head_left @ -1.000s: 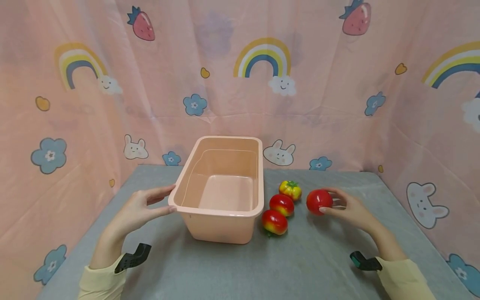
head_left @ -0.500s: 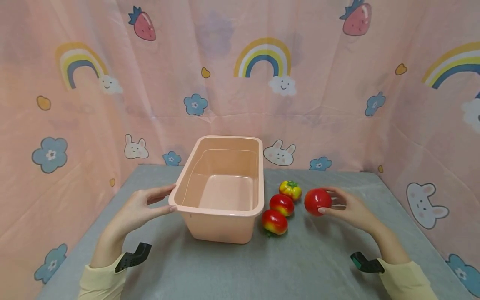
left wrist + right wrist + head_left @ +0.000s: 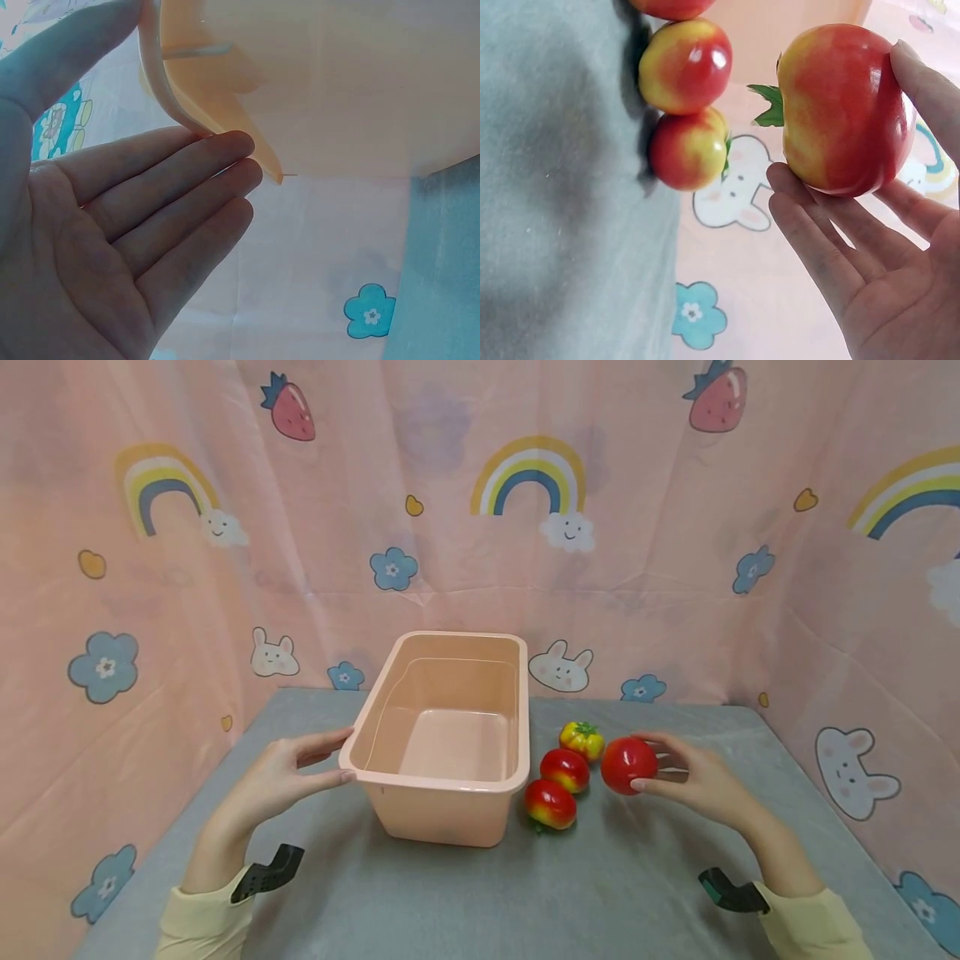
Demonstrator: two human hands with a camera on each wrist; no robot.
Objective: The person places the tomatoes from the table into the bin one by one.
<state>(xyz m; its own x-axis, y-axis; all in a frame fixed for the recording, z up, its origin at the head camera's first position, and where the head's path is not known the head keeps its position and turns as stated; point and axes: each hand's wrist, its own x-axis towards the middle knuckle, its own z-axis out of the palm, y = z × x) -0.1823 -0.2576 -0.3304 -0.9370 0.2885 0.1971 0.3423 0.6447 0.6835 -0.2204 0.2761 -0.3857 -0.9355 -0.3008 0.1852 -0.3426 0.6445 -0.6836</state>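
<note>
A peach plastic basin (image 3: 431,810) stands in the middle of the grey table, with no contents showing inside. My left hand (image 3: 285,777) touches its left rim near the front corner; in the left wrist view the fingers (image 3: 187,180) lie straight against the rim. A shiny red tomato (image 3: 628,766), yellow toward its green leafy end in the right wrist view, is held between the thumb and fingers of my right hand (image 3: 697,779), above the tabletop. Left of it are a yellow tomato (image 3: 582,741) and two red-yellow tomatoes (image 3: 565,770), lined up beside the basin.
The grey cloth-covered table (image 3: 600,893) reaches back to a pink printed curtain (image 3: 645,610), which also hangs along both sides. The basin's right wall stands close to the nearest tomato. Black wrist devices (image 3: 731,892) sit at both sleeve cuffs.
My right hand has moved slightly left with the tomato, bringing it closer to the yellow one. The left hand and basin have stayed in place.
</note>
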